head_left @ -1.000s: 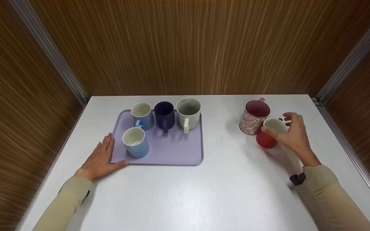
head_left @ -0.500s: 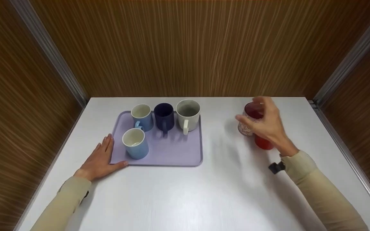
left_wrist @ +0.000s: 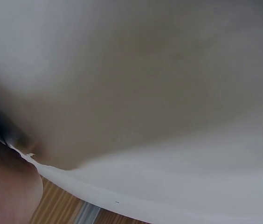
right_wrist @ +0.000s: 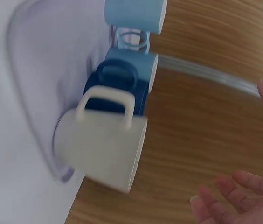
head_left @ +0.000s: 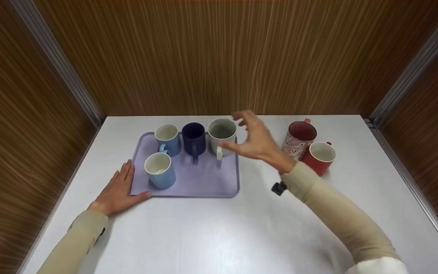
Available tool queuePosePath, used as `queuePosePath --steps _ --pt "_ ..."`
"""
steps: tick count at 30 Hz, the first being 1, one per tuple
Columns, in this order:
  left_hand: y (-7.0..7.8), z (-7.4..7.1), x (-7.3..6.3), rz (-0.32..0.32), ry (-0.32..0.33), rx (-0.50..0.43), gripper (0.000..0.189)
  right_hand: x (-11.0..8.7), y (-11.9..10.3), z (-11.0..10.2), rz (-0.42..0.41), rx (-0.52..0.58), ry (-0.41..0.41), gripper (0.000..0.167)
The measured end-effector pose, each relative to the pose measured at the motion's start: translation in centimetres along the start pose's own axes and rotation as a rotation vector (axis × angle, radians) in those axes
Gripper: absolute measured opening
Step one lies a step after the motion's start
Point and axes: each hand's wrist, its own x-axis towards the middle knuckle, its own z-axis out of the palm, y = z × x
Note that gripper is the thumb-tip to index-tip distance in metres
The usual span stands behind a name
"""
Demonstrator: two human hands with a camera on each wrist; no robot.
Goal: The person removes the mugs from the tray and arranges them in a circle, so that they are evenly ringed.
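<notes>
My left hand (head_left: 115,190) lies flat at the lilac tray's (head_left: 203,182) left edge, its thumb along the near rim. My right hand (head_left: 255,139) hovers by the white mug (head_left: 219,142), thumb and fingers spread apart with nothing between them. In the right wrist view a gap shows between those fingers (right_wrist: 234,196) and the white mug (right_wrist: 103,144). On the tray, a dark blue mug (head_left: 194,139) stands left of the white one, then a light blue mug (head_left: 168,140); a second light blue mug (head_left: 161,171) stands nearer me. The left wrist view shows mostly blurred tabletop.
At the right of the white table (head_left: 203,236), a pink patterned mug (head_left: 295,144) and a red mug (head_left: 318,163) with a white inside stand close together. Wood-grain panels (head_left: 219,57) rise behind the table and along both sides.
My right hand has let go of the red mug and swung left, past the pink mug, to the white mug. The red mug stays beside the pink one. My left hand has not moved.
</notes>
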Motion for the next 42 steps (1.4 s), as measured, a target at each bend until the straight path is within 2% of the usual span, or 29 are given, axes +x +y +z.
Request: queuePosePath --steps 4,10,16,20,28,35,42 --pt "-0.1 0.0 0.1 -0.009 -0.01 -0.002 0.128 1.1 -2.1 2.9 -0.025 -0.003 -0.075 0.087" --pt "-0.3 0.1 0.1 -0.015 -0.021 -0.01 0.129 1.9 -4.6 7.2 -0.114 -0.054 -0.155 0.09" --pt "-0.2 0.1 -0.3 -0.005 0.005 -0.016 0.129 2.0 -6.2 11.2 -0.149 -0.125 -0.243 0.092" --pt "-0.2 0.2 -0.1 -0.005 0.003 -0.019 0.129 2.0 -6.5 13.4 -0.144 -0.135 -0.287 0.096" --pt "0.1 0.5 0.4 0.004 0.006 -0.016 0.129 1.6 -5.7 16.9 -0.126 -0.047 -0.26 0.087" --pt "0.0 0.6 0.4 -0.001 0.007 -0.022 0.129 1.1 -5.6 19.0 -0.094 -0.033 -0.227 0.088" --pt "-0.1 0.4 0.0 -0.002 0.005 -0.021 0.128 1.0 -5.6 20.7 -0.009 -0.053 -0.214 0.09"
